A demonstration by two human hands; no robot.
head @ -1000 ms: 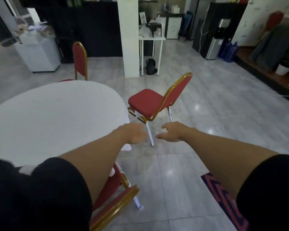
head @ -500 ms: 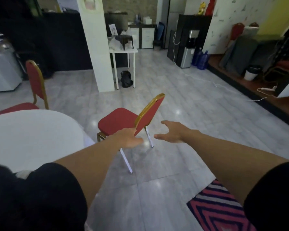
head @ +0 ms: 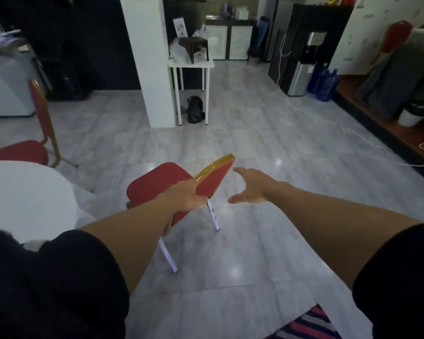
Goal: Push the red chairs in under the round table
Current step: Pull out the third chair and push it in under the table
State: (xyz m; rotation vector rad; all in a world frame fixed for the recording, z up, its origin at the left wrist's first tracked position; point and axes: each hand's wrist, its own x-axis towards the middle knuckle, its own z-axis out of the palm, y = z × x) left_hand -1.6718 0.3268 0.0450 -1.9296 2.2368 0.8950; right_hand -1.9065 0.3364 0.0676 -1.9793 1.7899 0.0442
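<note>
Grey floor tiles are shining across an open room, with a white pillar and a small side table standing at the back and a striped rug peeking in at the bottom edge. At the left, the round table under its white cloth is taking up the corner of the view. One red chair is standing just off the table's rim, seat facing the table, its gold-edged back turned toward the person and its white legs fully out on the tiles, so it is not tucked in yet. The left hand is lying on the near end of the chair back, fingers seeming to curl over the top rail, though the hand is hiding them and I cannot tell how firmly they are closing. The right hand is reaching in beside the far end of the backrest, fingers spread apart and holding nothing, near the rail but not touching it. A second red chair is sitting further round the table at the far left, its seat meeting the tablecloth edge and its back upright; it may want a further nudge, but that is hard to judge from this angle. As I read it, the push on the near chair is only just being set up, and most of the job is left to do.
</note>
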